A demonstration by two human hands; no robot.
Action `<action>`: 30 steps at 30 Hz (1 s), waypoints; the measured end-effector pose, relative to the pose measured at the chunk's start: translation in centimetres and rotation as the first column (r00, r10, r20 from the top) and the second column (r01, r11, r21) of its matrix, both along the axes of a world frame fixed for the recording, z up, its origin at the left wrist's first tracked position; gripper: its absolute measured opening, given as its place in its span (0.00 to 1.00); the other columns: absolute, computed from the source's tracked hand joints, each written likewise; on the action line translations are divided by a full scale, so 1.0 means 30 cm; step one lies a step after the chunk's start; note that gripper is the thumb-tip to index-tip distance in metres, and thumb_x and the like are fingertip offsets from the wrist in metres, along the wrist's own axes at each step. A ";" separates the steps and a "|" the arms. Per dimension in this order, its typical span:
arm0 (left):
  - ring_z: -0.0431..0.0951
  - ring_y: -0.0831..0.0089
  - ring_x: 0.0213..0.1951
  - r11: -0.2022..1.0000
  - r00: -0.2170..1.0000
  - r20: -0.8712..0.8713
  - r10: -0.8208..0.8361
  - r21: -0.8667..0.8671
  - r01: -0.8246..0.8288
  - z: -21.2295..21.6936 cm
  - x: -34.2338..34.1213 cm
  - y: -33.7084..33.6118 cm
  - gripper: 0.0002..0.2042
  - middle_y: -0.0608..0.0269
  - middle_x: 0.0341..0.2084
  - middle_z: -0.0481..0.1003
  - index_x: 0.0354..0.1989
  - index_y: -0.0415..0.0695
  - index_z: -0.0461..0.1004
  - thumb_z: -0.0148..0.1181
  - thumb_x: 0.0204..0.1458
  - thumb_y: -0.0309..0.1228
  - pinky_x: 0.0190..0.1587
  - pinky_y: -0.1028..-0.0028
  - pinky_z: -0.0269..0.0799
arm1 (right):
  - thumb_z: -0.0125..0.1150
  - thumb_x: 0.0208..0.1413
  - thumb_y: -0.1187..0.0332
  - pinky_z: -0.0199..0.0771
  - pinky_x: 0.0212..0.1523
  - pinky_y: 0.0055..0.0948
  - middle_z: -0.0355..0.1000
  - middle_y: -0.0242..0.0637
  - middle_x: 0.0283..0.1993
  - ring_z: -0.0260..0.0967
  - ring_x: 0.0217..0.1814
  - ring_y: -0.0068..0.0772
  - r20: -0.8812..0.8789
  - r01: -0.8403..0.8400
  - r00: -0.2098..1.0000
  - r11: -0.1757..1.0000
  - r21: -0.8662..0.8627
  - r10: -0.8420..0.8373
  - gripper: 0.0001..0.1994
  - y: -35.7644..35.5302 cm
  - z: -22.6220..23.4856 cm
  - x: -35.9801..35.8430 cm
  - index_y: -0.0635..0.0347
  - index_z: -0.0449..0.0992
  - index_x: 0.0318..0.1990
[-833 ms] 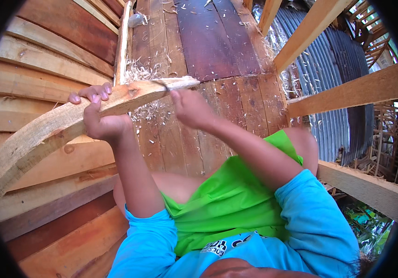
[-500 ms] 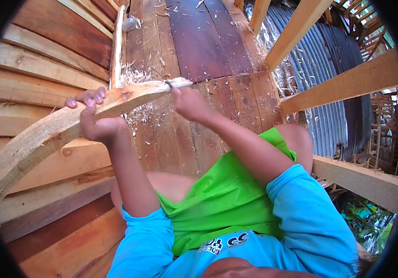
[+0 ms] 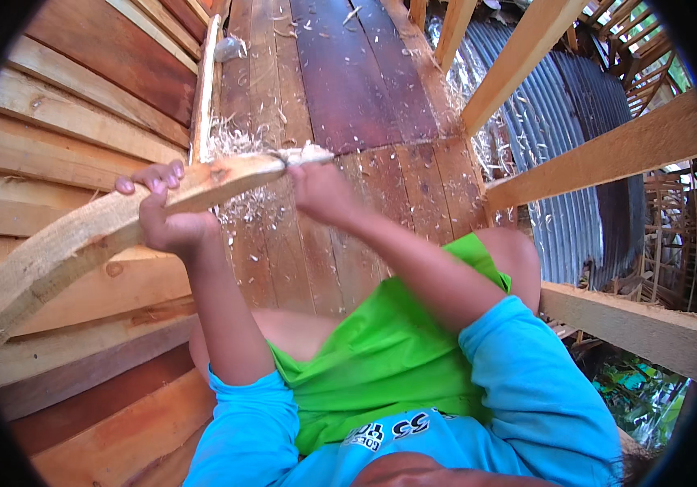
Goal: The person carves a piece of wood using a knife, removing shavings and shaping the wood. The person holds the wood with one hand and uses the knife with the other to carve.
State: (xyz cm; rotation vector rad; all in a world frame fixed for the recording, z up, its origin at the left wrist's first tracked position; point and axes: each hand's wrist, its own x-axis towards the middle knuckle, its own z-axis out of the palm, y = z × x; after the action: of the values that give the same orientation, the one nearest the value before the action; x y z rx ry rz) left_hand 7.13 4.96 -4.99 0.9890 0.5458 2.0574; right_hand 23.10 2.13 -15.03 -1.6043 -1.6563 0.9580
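Observation:
A long pale wooden board (image 3: 80,223) runs from the lower left up to the middle, looking curved in this wide view. My left hand (image 3: 168,213) is closed around it, thumb on the near side and fingers over the far edge. Close to the board's right end, my right hand (image 3: 322,191) is closed in a fist, slightly blurred. A small dark blade, seemingly a knife (image 3: 286,160), sticks out of that fist and lies across the wood. The handle is hidden in my fingers. Past the blade, the end of the board (image 3: 309,154) looks whittled and rough.
Curly wood shavings (image 3: 239,140) litter the plank floor (image 3: 356,73). On the left rises a plank wall (image 3: 92,150). Wooden rails (image 3: 600,150) stand at the right, with corrugated metal sheets (image 3: 563,122) beyond. A clear plastic bag (image 3: 229,49) lies by the wall's foot.
My right hand and the knife have shifted slightly left and down along the board. The board's end sits a little lower in view. My left hand keeps its grip.

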 end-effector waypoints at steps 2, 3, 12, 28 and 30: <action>0.61 0.74 0.26 1.000 1.000 0.007 -0.008 0.002 0.008 0.006 0.028 0.002 0.17 0.67 0.22 0.61 0.37 0.52 0.58 0.47 0.36 0.21 0.39 0.68 0.63 | 0.40 0.65 0.60 0.69 0.42 0.54 0.73 0.60 0.30 0.71 0.36 0.63 -0.023 0.097 0.995 0.992 -0.080 -0.099 0.21 0.040 -0.062 0.044 0.68 0.75 0.31; 0.61 0.74 0.26 1.000 1.000 0.011 -0.015 0.018 0.014 -0.003 0.018 0.000 0.17 0.67 0.22 0.61 0.38 0.51 0.58 0.47 0.36 0.20 0.39 0.68 0.63 | 0.39 0.65 0.60 0.69 0.42 0.55 0.73 0.61 0.30 0.71 0.37 0.63 0.035 0.086 0.996 0.994 -0.067 -0.084 0.21 0.049 -0.068 0.037 0.68 0.75 0.33; 0.61 0.74 0.28 0.998 1.000 0.001 -0.029 0.058 0.029 0.000 0.015 -0.006 0.18 0.66 0.23 0.60 0.38 0.50 0.58 0.46 0.36 0.19 0.40 0.68 0.62 | 0.36 0.66 0.59 0.72 0.40 0.52 0.72 0.58 0.26 0.72 0.31 0.58 0.130 -0.043 0.990 0.992 -0.122 0.059 0.24 0.065 -0.048 0.042 0.70 0.76 0.33; 0.61 0.74 0.27 0.997 0.998 -0.037 -0.057 0.056 0.059 -0.004 0.008 -0.006 0.18 0.66 0.22 0.60 0.38 0.50 0.57 0.46 0.36 0.20 0.40 0.68 0.63 | 0.38 0.66 0.57 0.71 0.42 0.51 0.74 0.58 0.31 0.73 0.36 0.59 0.199 -0.074 0.976 0.994 -0.075 0.088 0.24 0.052 0.030 0.058 0.70 0.76 0.34; 0.61 0.74 0.27 0.997 0.998 -0.057 -0.038 0.058 0.041 0.003 0.014 -0.012 0.18 0.66 0.22 0.60 0.38 0.50 0.56 0.46 0.36 0.20 0.39 0.69 0.62 | 0.38 0.66 0.58 0.71 0.42 0.50 0.74 0.59 0.32 0.73 0.36 0.60 0.077 -0.058 0.995 0.996 -0.074 0.063 0.24 0.032 0.050 0.044 0.70 0.76 0.34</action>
State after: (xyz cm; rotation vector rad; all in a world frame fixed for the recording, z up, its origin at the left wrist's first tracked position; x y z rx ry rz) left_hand 7.54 4.60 -4.91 1.0866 0.4927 2.0264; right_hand 24.43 3.09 -13.54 -1.6676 -1.7513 1.0067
